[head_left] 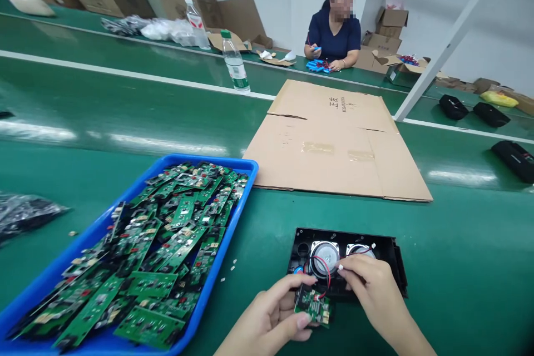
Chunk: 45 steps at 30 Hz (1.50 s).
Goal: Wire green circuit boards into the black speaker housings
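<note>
A black speaker housing [387, 250] with two round silver speaker drivers [324, 256] lies open on the green bench near the front edge. My left hand [271, 320] pinches a small green circuit board [312, 307] at the housing's near edge. Red wires [323, 267] run from the board across the left driver. My right hand [375, 295] rests on the housing, its fingertips pinching the wires by the right driver.
A blue tray [246, 169] heaped with several green circuit boards sits at the left. Flattened cardboard [334, 144] lies beyond the housing. A water bottle [235, 61] stands farther back. A co-worker [334, 28] sits across the belt. Black speaker units [515, 158] lie at right.
</note>
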### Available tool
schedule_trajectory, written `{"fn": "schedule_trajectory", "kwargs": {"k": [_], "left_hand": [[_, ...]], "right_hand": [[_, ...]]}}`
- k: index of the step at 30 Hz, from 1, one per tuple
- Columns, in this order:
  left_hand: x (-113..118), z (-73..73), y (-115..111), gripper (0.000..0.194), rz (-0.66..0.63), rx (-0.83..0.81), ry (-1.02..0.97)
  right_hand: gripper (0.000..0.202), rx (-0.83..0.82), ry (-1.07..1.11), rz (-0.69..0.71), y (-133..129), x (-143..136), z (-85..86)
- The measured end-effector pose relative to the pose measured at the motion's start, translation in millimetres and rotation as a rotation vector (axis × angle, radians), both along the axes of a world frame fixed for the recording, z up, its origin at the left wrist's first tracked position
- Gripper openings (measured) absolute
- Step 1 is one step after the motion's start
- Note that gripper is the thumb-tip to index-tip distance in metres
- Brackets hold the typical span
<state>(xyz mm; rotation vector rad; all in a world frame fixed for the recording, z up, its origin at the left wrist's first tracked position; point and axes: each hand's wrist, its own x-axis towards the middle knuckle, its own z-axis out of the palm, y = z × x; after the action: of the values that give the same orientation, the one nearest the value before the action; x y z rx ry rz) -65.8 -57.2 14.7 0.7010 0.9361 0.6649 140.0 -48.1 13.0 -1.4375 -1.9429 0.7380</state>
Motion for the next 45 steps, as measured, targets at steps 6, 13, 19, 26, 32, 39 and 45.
{"fn": "schedule_trajectory", "kwargs": {"k": [6,13,19,26,32,39,45], "left_hand": [[17,3.3,1,0.041,0.069,0.162,0.099],[36,3.6,6,0.035,0.093,0.267,0.204],[40,-2.2,6,0.03,0.034,0.424,0.359],[38,-5.7,7,0.028,-0.023,0.631,0.553],[38,-6.1,7,0.027,-0.01,0.676,0.543],[39,-9.1,6,0.025,0.023,0.768,0.554],[37,-11.5,7,0.025,-0.023,0.858,0.574]], "right_hand": [[0.029,-0.182,0.168,-0.196,-7,10,-1.5],[0.025,-0.133,0.124,-0.233,-12,17,-1.2],[0.024,0.186,-0.046,-0.311,-13,17,-9.5],[0.028,0.27,-0.186,-0.04,-10,2,-7.2],[0.023,0.425,-0.274,-0.075,-8,2,-14.6],[0.026,0.484,-0.384,-0.07,-3,9,-12.3],[0.028,0.488,-0.425,0.023,-3,2,-12.4]]}}
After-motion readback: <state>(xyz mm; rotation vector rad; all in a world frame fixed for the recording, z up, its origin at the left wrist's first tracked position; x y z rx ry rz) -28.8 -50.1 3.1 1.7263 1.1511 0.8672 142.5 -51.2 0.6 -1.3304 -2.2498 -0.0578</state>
